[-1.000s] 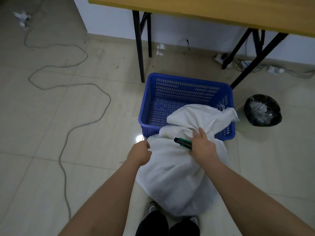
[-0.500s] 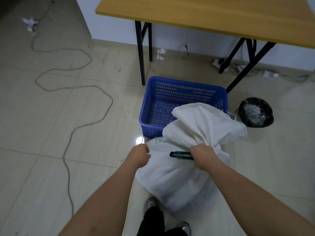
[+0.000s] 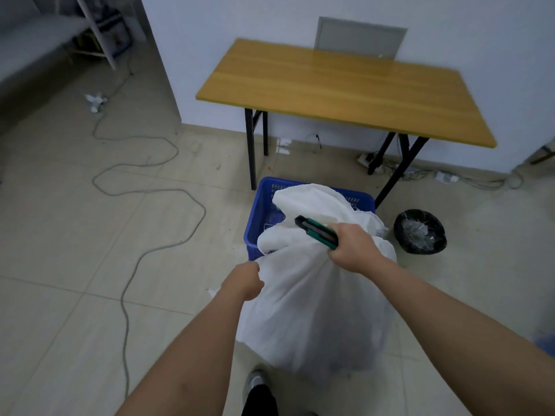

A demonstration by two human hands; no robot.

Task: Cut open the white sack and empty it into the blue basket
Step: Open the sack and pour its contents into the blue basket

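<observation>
My right hand [image 3: 351, 247] is clenched around a green-and-black utility knife [image 3: 316, 231] and seems to bunch the neck of the soft white woven sack [image 3: 315, 301] under the same fingers, though I cannot see that pinch clearly. My left hand [image 3: 244, 280] is fisted on the sack's left edge, gripping the cloth. Both arms reach forward and down, wrists level with the sack's top. I judge this as the lifting step: the sack's loose upper end droops over the near rim of the blue perforated plastic basket [image 3: 264, 202] on the tiled floor, its bulk below my hands, outside the basket. Next I need to hoist the heavy bottom and tip it forward, keeping the blade end away from cloth and wrist.
</observation>
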